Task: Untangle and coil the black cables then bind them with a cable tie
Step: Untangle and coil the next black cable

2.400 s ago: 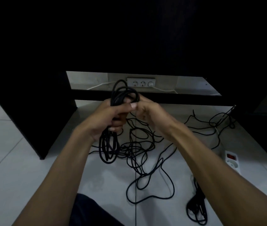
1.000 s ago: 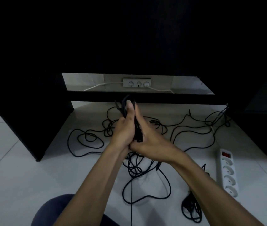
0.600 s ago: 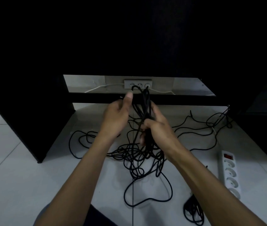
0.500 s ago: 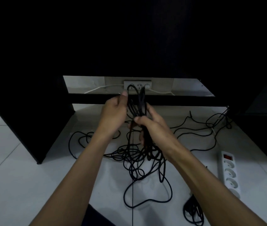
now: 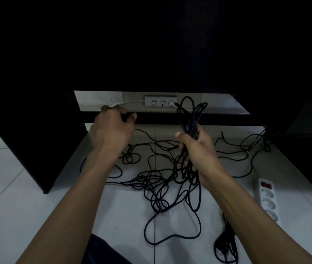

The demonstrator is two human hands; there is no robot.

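Observation:
My right hand (image 5: 199,147) grips a bunch of looped black cable (image 5: 189,115), whose loops stick up above the fist and hang down below it. My left hand (image 5: 113,130) is raised to the left, fingers curled; a thin black strand seems to run from it, but I cannot tell if it is pinched. A loose tangle of black cable (image 5: 155,183) lies on the white floor under both hands. A second small black bundle (image 5: 225,246) lies at the lower right, beside my right forearm.
A white power strip (image 5: 267,197) with a red switch lies on the floor at right. Another white socket strip (image 5: 160,101) sits behind the dark desk's crossbar (image 5: 218,120). Black desk panels (image 5: 37,141) flank both sides. My dark-clothed knee (image 5: 101,252) is at the bottom.
My hands have parted: the left one has moved away to the left, off the bunch, while the right one keeps the looped cable and has shifted slightly right.

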